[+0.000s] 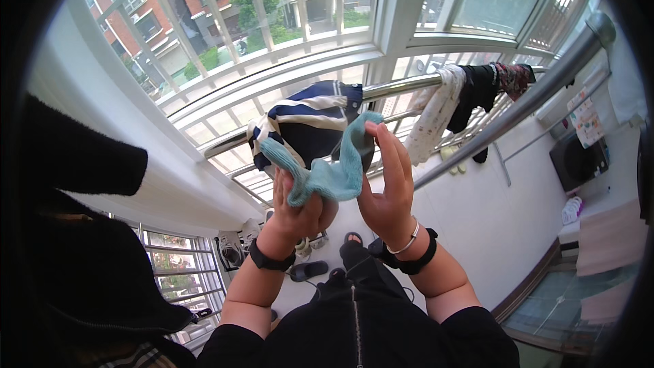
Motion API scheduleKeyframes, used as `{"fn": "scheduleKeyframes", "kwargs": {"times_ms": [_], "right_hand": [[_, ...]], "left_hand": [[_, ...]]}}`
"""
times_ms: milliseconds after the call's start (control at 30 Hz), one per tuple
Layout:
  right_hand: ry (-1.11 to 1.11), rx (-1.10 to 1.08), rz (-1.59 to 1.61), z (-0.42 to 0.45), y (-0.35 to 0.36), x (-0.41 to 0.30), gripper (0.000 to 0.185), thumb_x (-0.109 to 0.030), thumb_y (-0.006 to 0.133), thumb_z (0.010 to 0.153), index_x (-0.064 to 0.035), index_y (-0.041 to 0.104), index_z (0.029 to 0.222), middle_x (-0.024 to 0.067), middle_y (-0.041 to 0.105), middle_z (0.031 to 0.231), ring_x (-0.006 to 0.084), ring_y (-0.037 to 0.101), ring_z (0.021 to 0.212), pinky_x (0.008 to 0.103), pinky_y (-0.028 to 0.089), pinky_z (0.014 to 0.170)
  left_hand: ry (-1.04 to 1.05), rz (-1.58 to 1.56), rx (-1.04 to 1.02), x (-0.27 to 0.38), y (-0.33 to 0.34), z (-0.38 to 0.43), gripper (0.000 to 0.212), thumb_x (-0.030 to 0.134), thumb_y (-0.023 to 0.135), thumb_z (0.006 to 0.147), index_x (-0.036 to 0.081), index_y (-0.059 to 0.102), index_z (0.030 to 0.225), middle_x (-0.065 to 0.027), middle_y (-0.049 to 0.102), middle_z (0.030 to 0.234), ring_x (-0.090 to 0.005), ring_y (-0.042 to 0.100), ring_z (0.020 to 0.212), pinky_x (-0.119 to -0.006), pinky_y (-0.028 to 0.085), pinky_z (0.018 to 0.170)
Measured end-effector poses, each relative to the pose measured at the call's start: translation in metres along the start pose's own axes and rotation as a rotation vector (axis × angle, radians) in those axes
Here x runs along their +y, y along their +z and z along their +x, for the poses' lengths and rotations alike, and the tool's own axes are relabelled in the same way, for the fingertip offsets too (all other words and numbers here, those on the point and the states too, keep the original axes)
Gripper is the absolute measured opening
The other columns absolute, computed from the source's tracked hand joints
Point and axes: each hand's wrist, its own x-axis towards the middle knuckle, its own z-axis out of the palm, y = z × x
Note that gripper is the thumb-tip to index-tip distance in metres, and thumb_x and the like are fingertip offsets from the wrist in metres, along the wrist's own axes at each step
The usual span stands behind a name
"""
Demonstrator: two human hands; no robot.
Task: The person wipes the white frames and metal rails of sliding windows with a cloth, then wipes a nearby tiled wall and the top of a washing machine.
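Observation:
A teal knitted cloth item (334, 179), perhaps a sock, is stretched between my two hands. My left hand (301, 204) grips its lower left part. My right hand (391, 184) pinches its upper right end between thumb and fingers. Just beyond it, a navy, cream and black striped garment (311, 117) hangs over a metal rail (401, 86). Further right on that rail hang a pale patterned cloth (431, 112), a black garment (476, 94) and a dark floral piece (513, 81).
A thick grey metal pole (490, 138) slants across the right side. Dark clothing (92, 255) hangs close at the left, by a white curtain (168, 184). Shoes (232, 248) stand on a low rack, and a black slipper (309, 271) lies on the floor.

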Motion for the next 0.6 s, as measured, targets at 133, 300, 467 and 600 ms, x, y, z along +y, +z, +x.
{"fn": "scheduleKeyframes", "kwargs": {"times_ms": [133, 300, 467, 600], "right_hand": [[0.184, -0.050, -0.077, -0.041, -0.041, -0.006, 0.051, 0.009, 0.065, 0.072, -0.0001, 0.055, 0.122, 0.0122, 0.055, 0.105, 0.0260, 0.055, 0.092, 0.0339, 0.046, 0.082], [0.348, 0.062, -0.116, -0.074, -0.094, 0.012, 0.028, 0.010, 0.064, 0.073, -0.0031, 0.064, 0.098, 0.0124, 0.054, 0.107, 0.0234, 0.057, 0.086, 0.0301, 0.048, 0.074], [0.451, 0.044, -0.066, -0.088, -0.172, 0.026, 0.020, 0.004, 0.065, 0.074, -0.0048, 0.058, 0.090, 0.0167, 0.052, 0.124, 0.0232, 0.059, 0.091, 0.0282, 0.048, 0.070], [0.565, 0.079, 0.036, -0.104, -0.252, 0.056, 0.018, -0.004, 0.067, 0.076, -0.0079, 0.054, 0.087, 0.0173, 0.054, 0.129, 0.0191, 0.061, 0.094, 0.0234, 0.045, 0.063]], "left_hand": [[0.088, -0.164, -0.020, 0.049, -0.007, -0.013, 0.038, 0.013, 0.066, 0.073, 0.001, 0.057, 0.108, -0.0244, 0.022, 0.145, -0.0450, 0.036, 0.129, -0.055, 0.030, 0.106], [0.037, -0.431, -0.029, 0.096, -0.007, 0.012, 0.043, 0.016, 0.069, 0.072, -0.003, 0.058, 0.109, -0.0266, 0.029, 0.141, -0.0446, 0.038, 0.127, -0.051, 0.032, 0.105], [0.075, -0.608, -0.063, 0.159, 0.014, 0.038, 0.043, 0.017, 0.071, 0.070, -0.003, 0.058, 0.106, -0.0278, 0.035, 0.136, -0.0448, 0.043, 0.122, -0.051, 0.035, 0.103], [0.094, -0.712, -0.119, 0.225, 0.041, 0.085, 0.041, 0.017, 0.072, 0.069, -0.002, 0.058, 0.103, -0.0277, 0.038, 0.132, -0.0438, 0.047, 0.119, -0.053, 0.039, 0.100]]}}
